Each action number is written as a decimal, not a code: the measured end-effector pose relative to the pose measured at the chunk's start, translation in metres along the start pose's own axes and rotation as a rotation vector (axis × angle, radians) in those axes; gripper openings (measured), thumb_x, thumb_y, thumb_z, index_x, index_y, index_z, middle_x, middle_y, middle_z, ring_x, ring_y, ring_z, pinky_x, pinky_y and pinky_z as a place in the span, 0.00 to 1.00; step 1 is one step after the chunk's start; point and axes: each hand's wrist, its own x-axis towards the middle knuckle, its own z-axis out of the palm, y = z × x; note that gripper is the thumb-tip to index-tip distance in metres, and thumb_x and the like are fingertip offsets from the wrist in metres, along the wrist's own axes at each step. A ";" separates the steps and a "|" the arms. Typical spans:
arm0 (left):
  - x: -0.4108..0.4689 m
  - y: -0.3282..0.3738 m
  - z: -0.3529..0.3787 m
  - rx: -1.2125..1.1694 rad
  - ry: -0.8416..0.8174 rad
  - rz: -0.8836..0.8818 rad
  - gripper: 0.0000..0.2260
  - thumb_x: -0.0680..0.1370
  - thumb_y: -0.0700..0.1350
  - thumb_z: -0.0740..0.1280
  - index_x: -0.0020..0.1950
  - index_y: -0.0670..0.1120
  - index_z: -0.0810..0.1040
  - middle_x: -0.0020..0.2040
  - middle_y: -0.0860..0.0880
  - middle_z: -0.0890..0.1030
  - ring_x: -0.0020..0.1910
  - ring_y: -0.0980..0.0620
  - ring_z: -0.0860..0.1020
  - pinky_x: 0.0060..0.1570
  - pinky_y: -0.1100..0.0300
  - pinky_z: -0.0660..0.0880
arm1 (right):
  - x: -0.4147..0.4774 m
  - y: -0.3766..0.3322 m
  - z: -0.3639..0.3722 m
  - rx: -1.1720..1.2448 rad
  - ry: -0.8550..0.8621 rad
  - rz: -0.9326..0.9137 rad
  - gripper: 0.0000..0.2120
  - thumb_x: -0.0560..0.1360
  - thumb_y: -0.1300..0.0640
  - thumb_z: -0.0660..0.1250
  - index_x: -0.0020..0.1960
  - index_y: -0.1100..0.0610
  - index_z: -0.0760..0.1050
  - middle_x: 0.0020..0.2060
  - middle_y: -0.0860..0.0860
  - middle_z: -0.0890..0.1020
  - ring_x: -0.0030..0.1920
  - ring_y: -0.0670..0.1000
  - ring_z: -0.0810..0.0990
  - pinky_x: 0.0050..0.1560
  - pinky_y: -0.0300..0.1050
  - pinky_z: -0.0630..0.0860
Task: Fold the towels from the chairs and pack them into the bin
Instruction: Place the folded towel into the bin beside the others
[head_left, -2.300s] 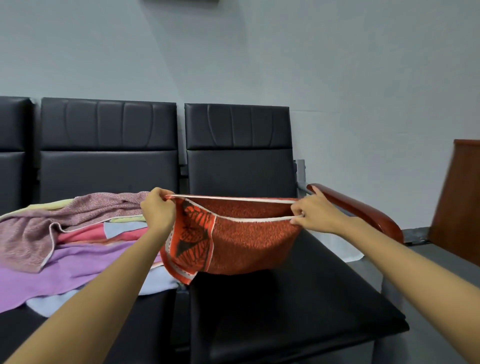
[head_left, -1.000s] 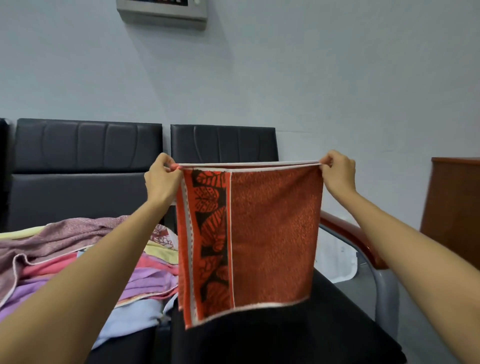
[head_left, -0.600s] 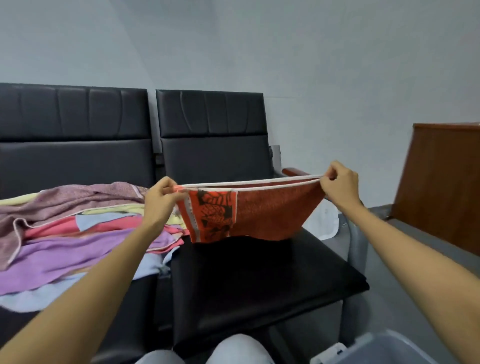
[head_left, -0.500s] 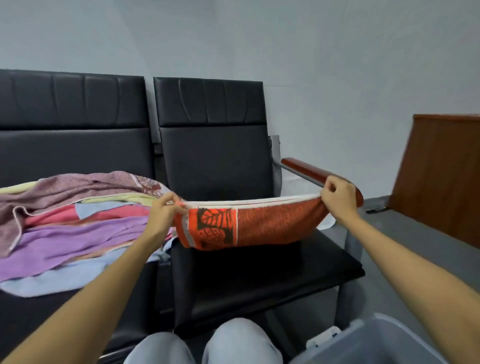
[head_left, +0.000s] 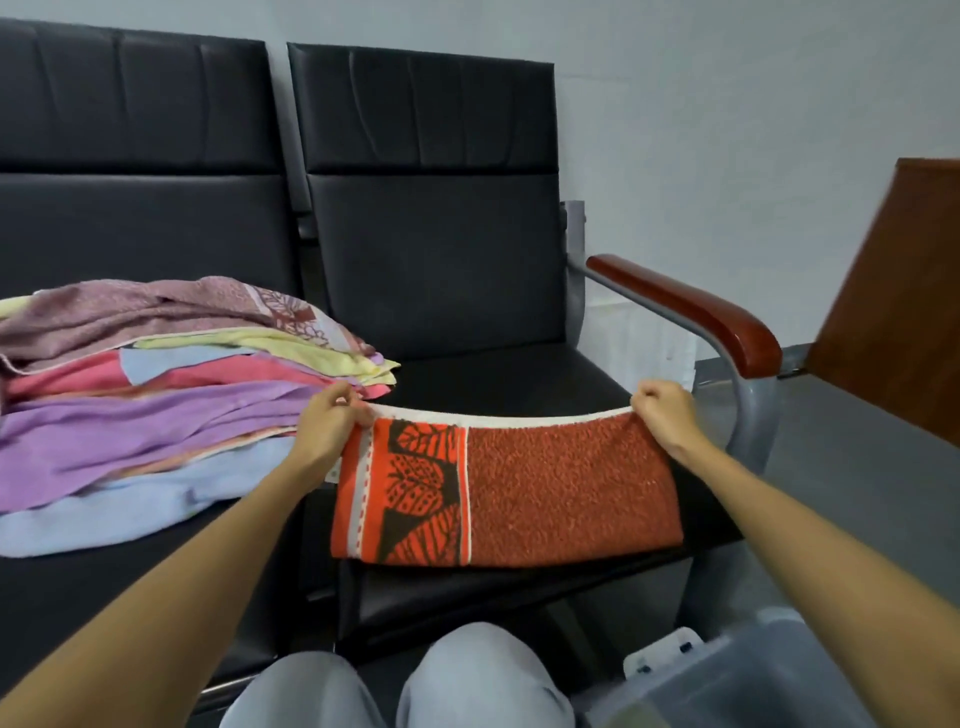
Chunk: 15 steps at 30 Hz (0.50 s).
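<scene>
Your left hand (head_left: 332, 418) and right hand (head_left: 662, 413) each pinch a far corner of the orange towel (head_left: 519, 493). It looks soft and floppy, so grip its corners when you fold it again.

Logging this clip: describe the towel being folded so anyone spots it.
On the seat of the black armrest chair lies an orange-red towel, left hand and right hand pinching its far corners. Unlike the pastel pile, it has a black leaf band.
</scene>
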 end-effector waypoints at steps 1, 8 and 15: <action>0.008 0.000 0.002 0.018 0.026 0.011 0.13 0.71 0.32 0.64 0.32 0.45 0.64 0.33 0.45 0.74 0.33 0.50 0.72 0.35 0.58 0.68 | 0.010 -0.004 0.003 -0.007 0.040 -0.010 0.18 0.73 0.68 0.59 0.27 0.55 0.66 0.27 0.51 0.70 0.39 0.54 0.71 0.40 0.43 0.62; 0.041 -0.050 0.033 0.437 0.076 0.014 0.04 0.77 0.40 0.65 0.45 0.44 0.70 0.42 0.44 0.76 0.43 0.47 0.73 0.42 0.57 0.65 | 0.042 0.011 0.067 -0.210 -0.187 0.026 0.11 0.73 0.68 0.57 0.41 0.61 0.78 0.49 0.59 0.79 0.52 0.60 0.77 0.53 0.49 0.72; 0.044 -0.060 0.035 0.607 0.067 -0.099 0.14 0.78 0.46 0.64 0.56 0.36 0.72 0.52 0.38 0.78 0.53 0.40 0.76 0.48 0.52 0.69 | 0.027 0.026 0.083 -0.631 -0.198 -0.100 0.12 0.76 0.68 0.55 0.59 0.62 0.68 0.57 0.60 0.71 0.57 0.61 0.72 0.54 0.53 0.69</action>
